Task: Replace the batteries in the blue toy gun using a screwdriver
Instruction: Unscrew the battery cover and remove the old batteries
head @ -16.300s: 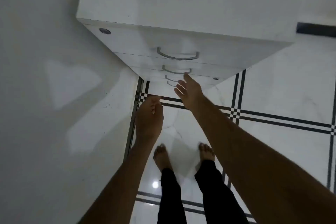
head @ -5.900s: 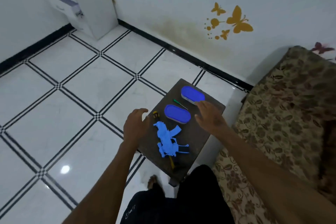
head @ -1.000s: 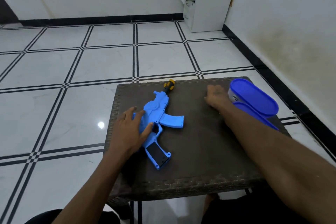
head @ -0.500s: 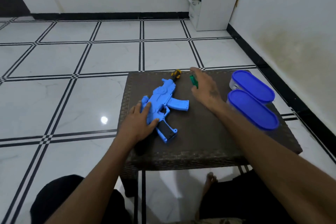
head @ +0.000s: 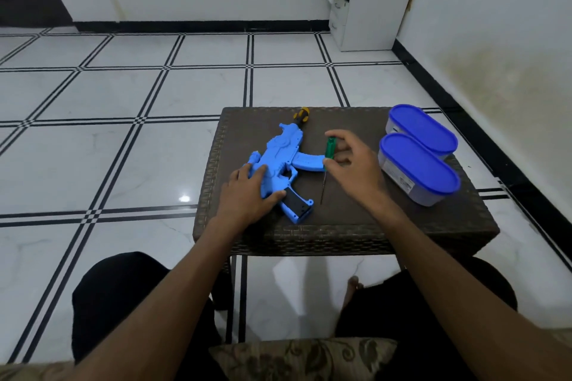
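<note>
Left hand [head: 247, 195] presses flat on light, rigid blue toy gun [head: 278, 164] at centre frame; right hand [head: 353, 167] pinches green screwdriver [head: 330, 148].

Two blue-lidded containers [head: 421, 158] are sitting side by side, touching, on a brown wicker table [head: 356, 223]; a white drawer cabinet [head: 368, 0] is standing against the wall.
</note>
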